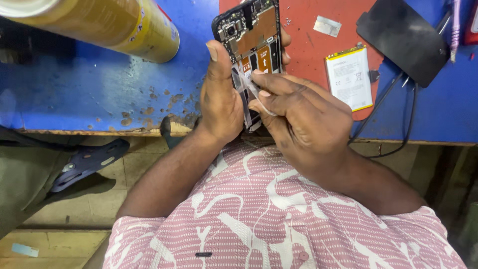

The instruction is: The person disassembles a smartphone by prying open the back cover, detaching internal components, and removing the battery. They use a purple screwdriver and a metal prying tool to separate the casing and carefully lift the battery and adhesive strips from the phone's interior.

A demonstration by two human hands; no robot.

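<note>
My left hand (219, 99) grips an opened phone (251, 37) by its side, back cover off, circuit boards and camera module showing. My right hand (303, 117) pinches a thin whitish strip (254, 92) that runs from the phone's lower part, fingers closed on it. The phone is held upright-tilted over the front edge of a blue worktable (89, 94). The phone's lower end is hidden behind my hands.
A red mat (303, 45) lies on the table with a white phone battery (348, 77), a small silver plate (327, 26) and tiny screws. A black back cover (404, 37) and black cables (398, 129) sit right. A yellow spray can (109, 22) lies left.
</note>
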